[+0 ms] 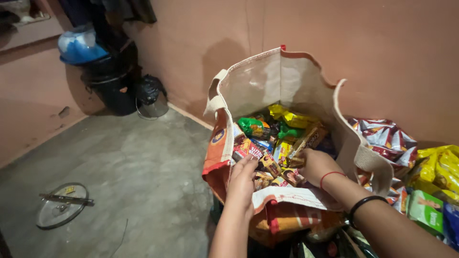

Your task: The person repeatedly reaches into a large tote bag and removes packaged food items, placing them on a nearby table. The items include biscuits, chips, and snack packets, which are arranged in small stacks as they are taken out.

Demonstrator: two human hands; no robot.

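The bare grey concrete floor (143, 181) carried everything. A woven shopping bag (267, 86) stood on it against the far wall, open and full of snack packets. A round glass pot lid (61, 206) lay flat near the floor's left edge. In the far corner stood a black bin (112, 88) (a dark plastic bag (149, 90) just beside it).
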